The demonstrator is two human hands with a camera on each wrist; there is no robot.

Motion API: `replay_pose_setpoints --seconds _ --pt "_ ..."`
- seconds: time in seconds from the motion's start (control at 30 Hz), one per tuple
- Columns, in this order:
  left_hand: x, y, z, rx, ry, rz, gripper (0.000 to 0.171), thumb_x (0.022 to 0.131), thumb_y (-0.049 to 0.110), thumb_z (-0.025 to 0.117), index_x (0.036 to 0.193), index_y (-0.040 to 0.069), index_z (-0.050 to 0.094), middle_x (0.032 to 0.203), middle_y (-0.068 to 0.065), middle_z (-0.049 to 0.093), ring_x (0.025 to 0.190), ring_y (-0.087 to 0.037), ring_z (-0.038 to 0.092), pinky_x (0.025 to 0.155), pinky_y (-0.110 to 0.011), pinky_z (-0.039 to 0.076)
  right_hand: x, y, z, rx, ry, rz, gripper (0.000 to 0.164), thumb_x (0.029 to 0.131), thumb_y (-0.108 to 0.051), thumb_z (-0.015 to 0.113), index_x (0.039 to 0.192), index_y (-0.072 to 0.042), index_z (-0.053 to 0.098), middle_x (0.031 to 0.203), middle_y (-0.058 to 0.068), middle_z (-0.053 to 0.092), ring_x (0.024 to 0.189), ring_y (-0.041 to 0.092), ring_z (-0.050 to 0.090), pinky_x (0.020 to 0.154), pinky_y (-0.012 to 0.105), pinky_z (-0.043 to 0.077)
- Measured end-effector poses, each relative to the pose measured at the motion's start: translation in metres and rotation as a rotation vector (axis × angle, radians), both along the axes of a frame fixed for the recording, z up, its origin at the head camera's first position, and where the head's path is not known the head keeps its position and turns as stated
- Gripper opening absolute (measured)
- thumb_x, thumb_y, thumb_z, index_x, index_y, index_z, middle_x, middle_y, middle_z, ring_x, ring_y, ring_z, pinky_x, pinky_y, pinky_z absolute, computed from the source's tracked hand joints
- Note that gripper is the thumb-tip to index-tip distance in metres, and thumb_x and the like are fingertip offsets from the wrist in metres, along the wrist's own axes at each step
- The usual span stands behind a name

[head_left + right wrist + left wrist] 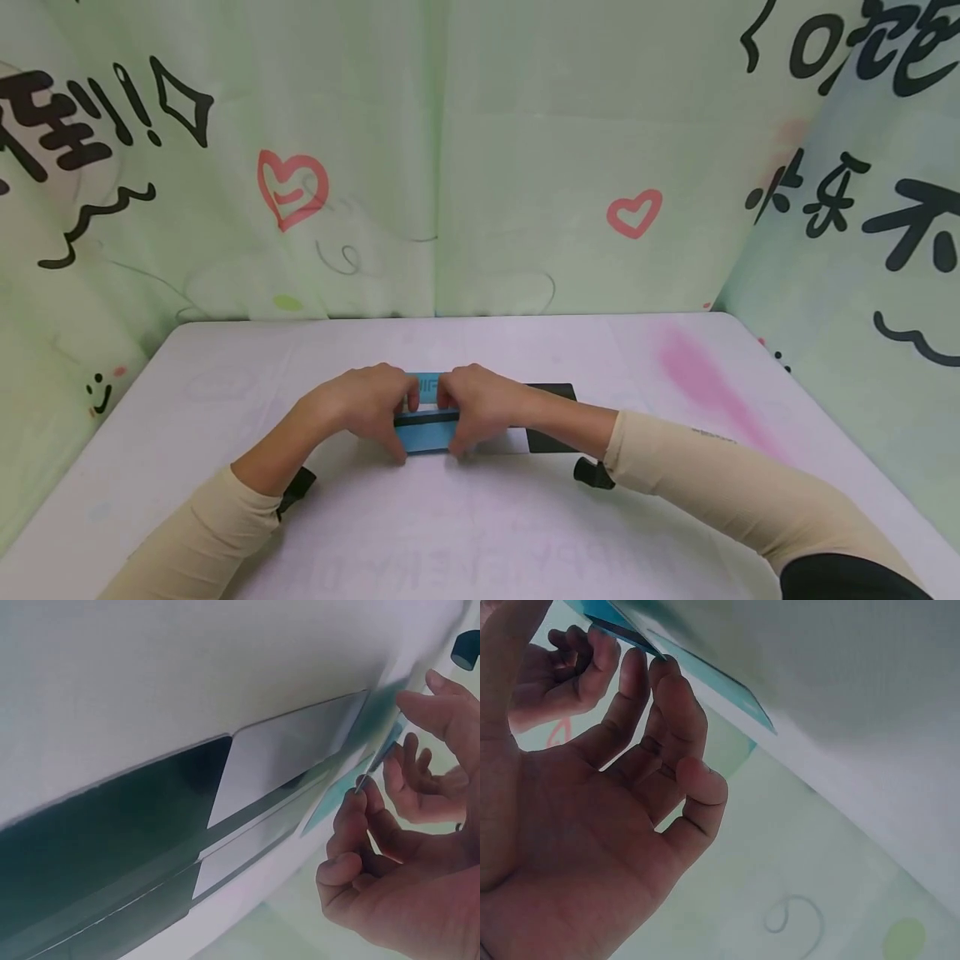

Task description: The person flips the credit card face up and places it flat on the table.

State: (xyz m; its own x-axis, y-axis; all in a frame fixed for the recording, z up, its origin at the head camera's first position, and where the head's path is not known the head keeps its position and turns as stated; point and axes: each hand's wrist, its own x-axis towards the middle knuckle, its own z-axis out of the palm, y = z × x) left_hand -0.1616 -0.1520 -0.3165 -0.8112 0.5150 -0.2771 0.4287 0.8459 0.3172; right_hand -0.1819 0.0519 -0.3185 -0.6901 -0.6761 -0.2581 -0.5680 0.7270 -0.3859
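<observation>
Left hand (371,406) and right hand (482,404), fingers partly curled, pinch opposite ends of a blue card (424,436) with a dark stripe, tilted over the counter (480,525); lettered blue strip (427,387) shows just beyond; white panel (289,750) and dark panel (112,832) lie rightward.

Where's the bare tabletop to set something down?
Free: front of the table, between left sleeve and right sleeve; around the pink smear, behind right sleeve; left of left sleeve. Crowded: centre, where left hand and right hand hold a blue card, black panel rightward.
</observation>
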Motion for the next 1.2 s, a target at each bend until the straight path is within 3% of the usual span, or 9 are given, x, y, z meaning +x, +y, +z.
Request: replay_pose_setpoints --seconds 0.2,0.57,1.2 --pt "0.0 -0.002 0.004 -0.008 -0.007 0.018 0.055 0.067 0.033 0.099 0.105 0.013 0.064 0.091 0.002 0.06 0.084 -0.014 0.057 0.072 -0.032 0.049 0.001 0.001 0.002 -0.018 0.019 -0.017 0.046 0.072 -0.022 0.092 0.108 -0.007 0.066 0.1 0.004 0.064 0.092 0.017 0.057 0.081 0.029 0.05" --pt "-0.002 -0.012 0.013 0.047 0.016 -0.01 0.056 0.068 0.034 0.098 0.11 0.012 0.068 0.097 0.002 0.067 0.087 -0.012 0.059 0.076 -0.031 0.052 0.002 0.007 0.01 -0.075 -0.01 -0.051 0.044 0.075 -0.02 0.089 0.112 -0.009 0.068 0.11 0.006 0.065 0.103 0.019 0.06 0.09 0.033 0.052" --pt "-0.002 -0.02 0.021 0.114 0.044 -0.031 0.047 0.073 0.03 0.094 0.11 0.013 0.071 0.098 0.001 0.068 0.089 -0.013 0.059 0.075 -0.03 0.051 0.0 0.012 0.012 -0.102 0.028 -0.054 0.044 0.073 -0.019 0.089 0.111 -0.012 0.069 0.108 0.001 0.064 0.104 0.02 0.062 0.09 0.03 0.051"
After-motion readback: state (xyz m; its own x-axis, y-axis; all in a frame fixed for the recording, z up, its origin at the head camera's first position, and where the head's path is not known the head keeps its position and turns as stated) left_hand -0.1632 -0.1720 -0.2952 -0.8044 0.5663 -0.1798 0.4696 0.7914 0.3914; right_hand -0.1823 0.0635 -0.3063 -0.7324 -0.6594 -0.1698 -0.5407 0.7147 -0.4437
